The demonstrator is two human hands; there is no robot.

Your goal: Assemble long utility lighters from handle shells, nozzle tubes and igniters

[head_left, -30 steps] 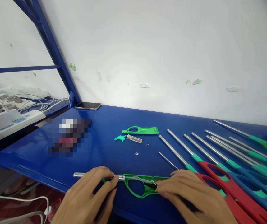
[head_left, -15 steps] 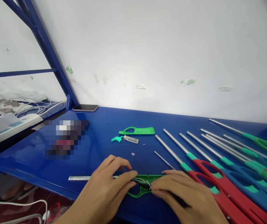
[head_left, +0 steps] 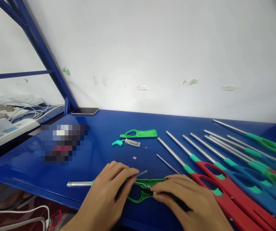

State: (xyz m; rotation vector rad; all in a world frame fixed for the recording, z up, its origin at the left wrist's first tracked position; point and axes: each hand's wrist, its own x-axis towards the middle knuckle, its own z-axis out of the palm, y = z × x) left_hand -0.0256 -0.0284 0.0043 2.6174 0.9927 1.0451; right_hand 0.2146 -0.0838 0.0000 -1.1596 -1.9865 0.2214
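Note:
Low in the middle lies an open lighter handle half (head_left: 138, 201) in green, its metal barrel (head_left: 80, 184) reaching out to the left. A thin translucent tube (head_left: 141, 174) is pinched between the thumb and fingers of my left hand (head_left: 110, 187), over the handle. With thumb and fingertips my right hand (head_left: 186, 199) grips a small dark igniter with a white wire (head_left: 144, 184) at the handle's right part; its fingers partly hide it. Behind them lie the other green handle half (head_left: 145, 133), a turquoise trigger (head_left: 118, 143) and a clear fuel tank (head_left: 132, 143).
Several long-necked lighters (head_left: 215, 189) with red, blue and green handles lie at the right. A thin metal rod (head_left: 168, 164) and a tiny pale piece (head_left: 134, 158) are near my hands. A phone (head_left: 84, 111) rests at the back left; a power strip (head_left: 14, 130) stands farther left.
My left fingers have lifted off the handle a little, and the translucent tube now shows sticking out of them. My right hand stays at the handle with the wire. The view has shifted slightly.

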